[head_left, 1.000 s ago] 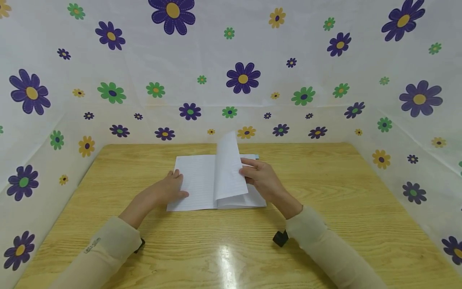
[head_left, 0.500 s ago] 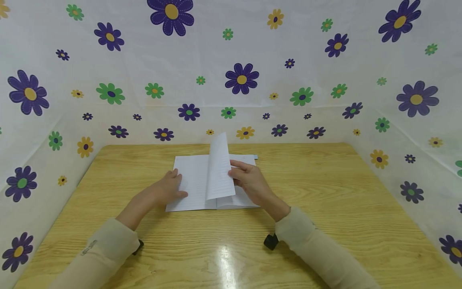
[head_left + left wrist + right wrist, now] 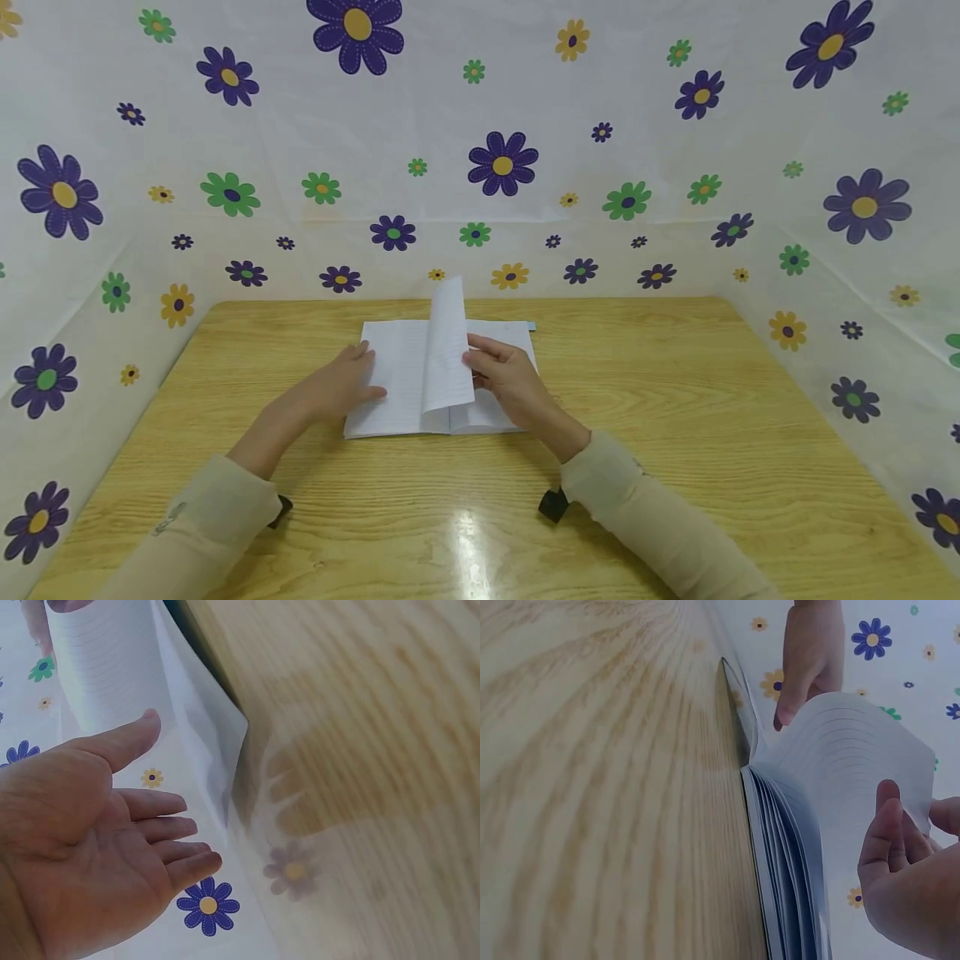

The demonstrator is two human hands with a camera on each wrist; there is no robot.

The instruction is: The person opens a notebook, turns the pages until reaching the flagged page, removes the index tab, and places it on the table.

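A lined notebook (image 3: 397,375) lies spread on the table. My right hand (image 3: 513,383) pinches the outer edge of one raised page (image 3: 446,350), which stands curved over the middle of the notebook. In the right wrist view, thumb and fingers of the right hand (image 3: 911,881) meet at this page (image 3: 847,750), and a stack of leaves (image 3: 784,855) shows beneath it. At the notebook's left edge is my left hand (image 3: 337,385), its thumb over the left page. The left wrist view shows that hand (image 3: 105,840) palm-on with its fingers extended.
The wooden table (image 3: 630,358) surrounds the notebook. White cloth (image 3: 300,125) with printed flowers walls off its back and both sides. A small blue tab (image 3: 532,326) pokes out at the notebook's upper right corner. Black wrist devices (image 3: 553,505) hang below the sleeves.
My right hand has moved left with the pinched page, swinging it from the right half to over the spine. My left hand has stayed nearly still at the left edge.
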